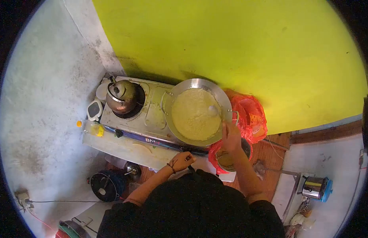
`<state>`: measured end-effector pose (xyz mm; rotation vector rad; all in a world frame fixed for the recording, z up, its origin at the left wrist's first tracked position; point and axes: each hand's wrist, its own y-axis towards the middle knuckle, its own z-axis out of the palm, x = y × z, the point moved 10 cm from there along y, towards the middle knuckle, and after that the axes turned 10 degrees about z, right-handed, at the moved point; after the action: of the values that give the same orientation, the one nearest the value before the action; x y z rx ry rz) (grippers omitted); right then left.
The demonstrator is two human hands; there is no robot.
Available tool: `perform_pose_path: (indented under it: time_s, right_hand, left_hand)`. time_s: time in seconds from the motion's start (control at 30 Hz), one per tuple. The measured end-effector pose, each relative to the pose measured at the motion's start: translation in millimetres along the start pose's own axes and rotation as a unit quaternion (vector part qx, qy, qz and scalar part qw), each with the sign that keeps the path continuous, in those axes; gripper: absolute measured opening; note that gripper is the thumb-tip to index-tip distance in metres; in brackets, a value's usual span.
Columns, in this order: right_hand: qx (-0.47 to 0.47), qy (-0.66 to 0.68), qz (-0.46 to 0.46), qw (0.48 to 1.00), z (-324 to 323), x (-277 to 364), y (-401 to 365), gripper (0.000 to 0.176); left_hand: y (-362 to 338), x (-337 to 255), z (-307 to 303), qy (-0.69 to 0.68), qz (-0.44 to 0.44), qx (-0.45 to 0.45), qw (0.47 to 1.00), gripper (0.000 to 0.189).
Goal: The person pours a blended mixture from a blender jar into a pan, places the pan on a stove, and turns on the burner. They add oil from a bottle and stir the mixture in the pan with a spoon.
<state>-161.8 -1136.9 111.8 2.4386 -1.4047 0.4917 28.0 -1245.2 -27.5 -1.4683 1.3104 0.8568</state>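
Wok (196, 83), seen in the head view, sits on the right side of your stove (154, 113), its wide, round metal wall shining at the far edge and a loop handle standing out on either side. Spread across it is pale yellow food (192, 121), grainy and slightly lumpy on top. Your right hand (231, 137) is at the near right rim, fingers closed around the handle of a ladle (213, 109), whose small rounded head rests in the food. Your left hand (182, 162) is curled near the stove's front edge, a dark cord bracelet (171, 168) around the wrist; you cannot tell from here whether those fingers grip anything.

Left of the wok, a round-bellied kettle (123, 97) sits on the other burner, its coppery metal dulled and stained. The stove top is flat, pale and smudged, with a dark blue front strip. To the right bunches a thin, crinkled red plastic bag (253, 113); nearer you, partly behind your forearm, stands a round container (246, 146) with something yellow-brown inside. A clear bottle (96, 129) with a yellow label is at the stove's left corner. Behind rises a smooth yellow-green wall (231, 39).
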Motion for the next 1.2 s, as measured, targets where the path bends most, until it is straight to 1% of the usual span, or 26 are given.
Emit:
perform_pose_path:
  time_s: [0.1,0.2,0.3,0.4,0.47,0.5,0.6,0.7,0.8,0.9,1.0,1.1,1.2]
  right_hand:
    - [-0.128,0.002,-0.054,0.99,1,-2,33,0.019]
    - [-0.167,0.006,-0.081,0.983,13,17,62,0.019]
    - [-0.138,0.069,-0.103,0.983,37,41,80,0.02]
    - [-0.049,0.07,-0.163,0.983,51,85,74,0.02]
    - [-0.026,0.098,-0.214,0.971,52,101,60,0.02]
    - [-0.014,0.111,-0.24,0.964,52,107,51,0.02]
    - [0.054,0.111,-0.273,0.954,54,113,28,0.022]
    - [0.114,0.117,-0.296,0.941,45,110,11,0.024]
    - [0.056,0.147,-0.287,0.945,28,88,23,0.025]
    - [-0.011,0.121,-0.191,0.974,23,65,54,0.025]
    - [-0.088,0.136,-0.134,0.978,31,57,71,0.024]
    - [-0.08,0.137,-0.15,0.976,49,74,65,0.024]
    - [-0.069,0.166,-0.203,0.963,51,96,43,0.025]
  left_hand:
    - [-4,-3,0,0.005,-0.004,0.003,1.0,0.04]
    - [-6,-7,-5,0.029,0.003,-0.009,1.0,0.036]
    - [-7,-3,-8,0.022,0.017,-0.026,0.999,0.035]
    - [-11,-9,-12,0.009,-0.018,-0.016,1.0,0.041]
    - [-11,0,-9,0.001,-0.014,-0.022,1.0,0.041]
    - [-11,1,-8,-0.004,-0.011,-0.025,1.0,0.041]
    - [-11,0,-9,0.003,0.004,-0.035,0.999,0.032]
    - [-9,-2,-9,0.02,-0.007,-0.018,1.0,0.034]
    - [-9,-9,-9,0.006,-0.008,-0.007,1.0,0.036]
    - [-6,2,-3,0.02,-0.001,-0.008,1.0,0.037]
    - [-5,-8,-3,0.027,0.036,-0.01,0.999,0.04]
    - [-7,-10,-2,0.015,0.013,0.001,1.0,0.04]
    - [-8,-7,-3,0.029,0.018,-0.011,0.999,0.041]
